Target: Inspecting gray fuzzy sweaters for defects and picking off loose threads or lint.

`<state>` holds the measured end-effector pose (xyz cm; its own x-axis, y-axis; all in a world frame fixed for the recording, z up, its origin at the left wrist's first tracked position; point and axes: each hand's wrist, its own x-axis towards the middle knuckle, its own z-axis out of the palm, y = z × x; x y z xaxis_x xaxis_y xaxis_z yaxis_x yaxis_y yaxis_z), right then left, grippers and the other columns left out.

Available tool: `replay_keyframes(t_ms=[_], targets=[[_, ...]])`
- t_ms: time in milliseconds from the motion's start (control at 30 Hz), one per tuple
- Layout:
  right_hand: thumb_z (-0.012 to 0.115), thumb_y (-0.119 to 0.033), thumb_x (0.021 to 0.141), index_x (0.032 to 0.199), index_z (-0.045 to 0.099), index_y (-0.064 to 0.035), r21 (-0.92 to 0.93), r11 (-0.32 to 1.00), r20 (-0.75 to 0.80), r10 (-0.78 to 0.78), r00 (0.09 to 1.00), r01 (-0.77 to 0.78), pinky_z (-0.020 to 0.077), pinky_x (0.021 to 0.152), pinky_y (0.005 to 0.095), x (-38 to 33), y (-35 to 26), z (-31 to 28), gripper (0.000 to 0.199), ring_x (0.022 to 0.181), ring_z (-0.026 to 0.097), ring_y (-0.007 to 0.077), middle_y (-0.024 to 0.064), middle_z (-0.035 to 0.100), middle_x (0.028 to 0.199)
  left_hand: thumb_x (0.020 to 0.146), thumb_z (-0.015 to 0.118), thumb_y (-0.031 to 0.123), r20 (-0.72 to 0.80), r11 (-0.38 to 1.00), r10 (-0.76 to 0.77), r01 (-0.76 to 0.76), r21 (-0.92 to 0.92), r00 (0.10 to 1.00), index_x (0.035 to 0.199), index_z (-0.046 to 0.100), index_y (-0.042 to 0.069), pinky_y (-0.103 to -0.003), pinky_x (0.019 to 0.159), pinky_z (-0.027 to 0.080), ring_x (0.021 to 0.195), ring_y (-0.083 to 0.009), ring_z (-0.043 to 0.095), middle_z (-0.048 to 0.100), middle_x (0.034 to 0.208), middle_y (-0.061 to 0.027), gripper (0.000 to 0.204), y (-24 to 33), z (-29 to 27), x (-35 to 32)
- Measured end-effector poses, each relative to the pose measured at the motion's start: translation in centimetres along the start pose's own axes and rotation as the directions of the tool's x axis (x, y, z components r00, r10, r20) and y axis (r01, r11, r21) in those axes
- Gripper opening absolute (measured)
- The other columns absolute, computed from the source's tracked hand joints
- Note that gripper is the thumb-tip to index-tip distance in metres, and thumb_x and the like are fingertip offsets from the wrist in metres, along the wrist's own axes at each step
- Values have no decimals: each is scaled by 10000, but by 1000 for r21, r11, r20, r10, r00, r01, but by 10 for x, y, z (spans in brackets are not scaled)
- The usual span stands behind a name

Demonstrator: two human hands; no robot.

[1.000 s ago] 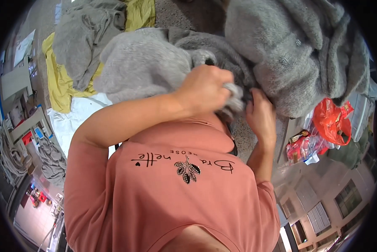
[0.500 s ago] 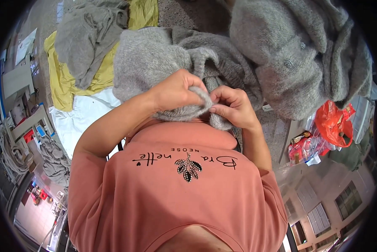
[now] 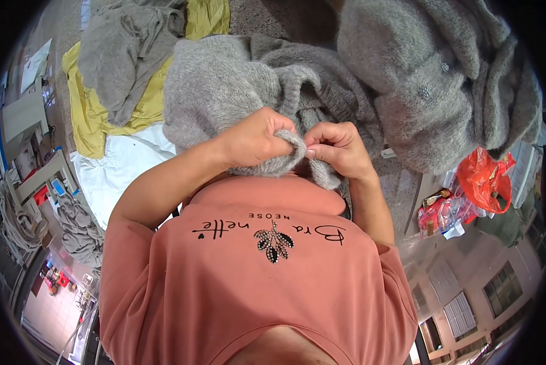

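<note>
Left hand (image 3: pixel 256 141) closed, fingers curled over a fold of the grey knit (image 3: pixel 224 85); right hand (image 3: pixel 337 149) closed too, thumb and fingertips pinching the same fold just beside the left; hands touching at the knit edge; knit bunched before the chest, above the pink shirt (image 3: pixel 255 286); second grey knit (image 3: pixel 431 79) at right, well apart; third grey piece (image 3: pixel 121 55) on yellow cloth (image 3: pixel 90 115) at left; white sheet (image 3: pixel 124 164) below it; red bag (image 3: pixel 483 179) far right.
</note>
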<state>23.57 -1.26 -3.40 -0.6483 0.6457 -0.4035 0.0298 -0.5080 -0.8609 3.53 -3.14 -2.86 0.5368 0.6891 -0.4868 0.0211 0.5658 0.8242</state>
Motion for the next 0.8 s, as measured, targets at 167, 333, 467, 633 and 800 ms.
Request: replay_keyframes(t_ms=[167, 333, 467, 633, 800], targets=[[650, 29, 693, 698, 554, -4, -460, 861, -24, -257, 966, 217, 379, 485, 218, 3, 9, 14, 102, 551, 461, 50, -3, 554, 621, 646, 551, 28, -180, 751, 249, -73, 657, 952, 751, 562, -19, -348, 540, 427, 603, -275, 547, 578, 667, -167, 116, -7, 10, -5], [630, 16, 736, 735, 556, -18, -320, 923, -83, -251, 964, 213, 368, 480, 193, 10, 13, 13, 81, 554, 449, 34, -9, 535, 640, 646, 563, 47, -287, 754, 460, -199, 626, 840, 756, 530, -2, -401, 532, 439, 612, -379, 559, 568, 671, -188, 125, -13, 10, -4], [619, 0, 766, 803, 563, -16, -96, 969, -148, -242, 959, 230, 383, 528, 175, 14, 17, 20, 69, 616, 469, 27, -7, 549, 700, 666, 600, 21, -319, 700, 636, -352, 621, 702, 768, 536, 17, -335, 510, 436, 573, -281, 564, 567, 672, -131, 121, -11, 12, -3], [604, -26, 776, 832, 552, 2, -286, 902, -175, -382, 908, 324, 366, 488, 185, 22, 15, 35, 81, 565, 453, 21, -7, 545, 671, 650, 640, 1, -324, 596, 755, -391, 701, 570, 791, 555, 30, -301, 531, 432, 588, -223, 555, 560, 677, -94, 167, -13, 11, -4], [602, -40, 776, 829, 558, -10, -182, 960, -152, -239, 959, 210, 372, 484, 214, 20, 15, 28, 75, 555, 457, 50, 6, 546, 626, 586, 658, 30, -141, 338, 900, -455, 824, 413, 776, 565, 51, -332, 573, 437, 646, -259, 529, 542, 685, -88, 213, -9, -2, 1]])
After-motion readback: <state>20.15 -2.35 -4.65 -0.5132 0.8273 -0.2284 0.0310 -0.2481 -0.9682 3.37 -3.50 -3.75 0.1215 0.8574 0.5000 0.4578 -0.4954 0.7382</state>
